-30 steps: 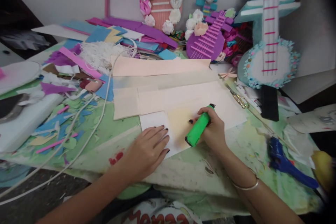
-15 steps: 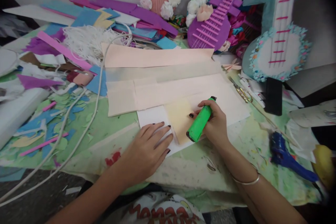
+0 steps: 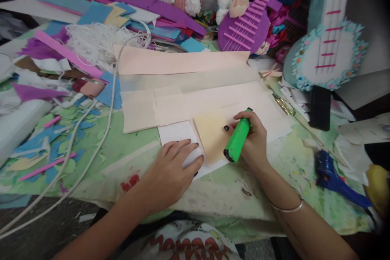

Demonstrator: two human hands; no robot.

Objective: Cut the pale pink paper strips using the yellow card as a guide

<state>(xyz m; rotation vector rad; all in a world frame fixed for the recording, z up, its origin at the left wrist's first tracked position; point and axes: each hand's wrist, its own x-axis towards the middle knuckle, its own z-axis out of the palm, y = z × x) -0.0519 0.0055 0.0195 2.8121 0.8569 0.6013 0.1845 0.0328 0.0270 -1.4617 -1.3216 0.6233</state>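
My left hand (image 3: 175,166) lies with its fingers stretched over a small white sheet (image 3: 175,130). A green, box-like tool with black ends (image 3: 239,140) is in my right hand (image 3: 255,138), tilted, its lower end over the right side of a pale yellow paper piece (image 3: 211,134). I cannot make out exactly what kind of tool it is. That yellow piece rests on white paper, right of my left fingertips. Behind both hands, large cream sheets (image 3: 210,101) are spread out, with a peach strip (image 3: 183,63) along their far side.
Paper scraps (image 3: 61,138) and a white cable (image 3: 111,118) cover the left side. Scissors (image 3: 284,105), a phone (image 3: 319,107) and a blue glue gun (image 3: 332,180) lie at right. Decorated paper guitars, one purple (image 3: 243,32), one light blue (image 3: 319,61), stand at the back.
My right hand and the green tool have shifted a little to the right, showing more of the yellow piece. My left hand stays on the white sheet. The view has shifted slightly.
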